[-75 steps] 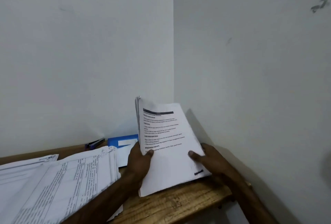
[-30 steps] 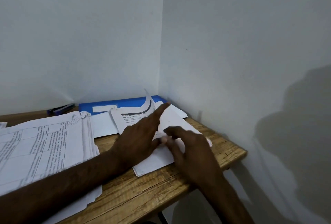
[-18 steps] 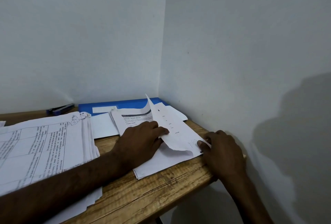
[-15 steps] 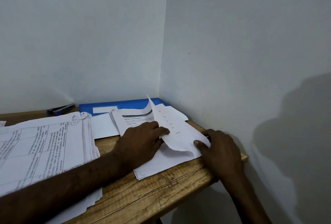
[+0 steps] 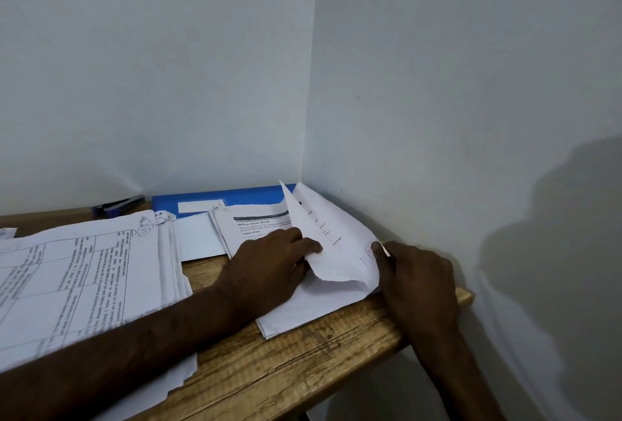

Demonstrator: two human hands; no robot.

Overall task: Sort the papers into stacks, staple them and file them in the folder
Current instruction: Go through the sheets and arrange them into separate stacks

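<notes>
Wooden desk (image 5: 303,363), left hand (image 5: 269,266) flat on the paper stack (image 5: 303,309), right hand (image 5: 417,272) pinching its lifted top sheet (image 5: 340,252)

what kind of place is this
Probably a small office or study corner: a wooden table against bare white walls, stacks of printed papers, a blue folder and a stapler.

Dim, even, bluish light. A big soft shadow (image 5: 552,252) darkens the wall (image 5: 437,84) at the frame's right. The printed stack (image 5: 84,269) at lower left looks smeared, and straight lines bow near the edges.
</notes>
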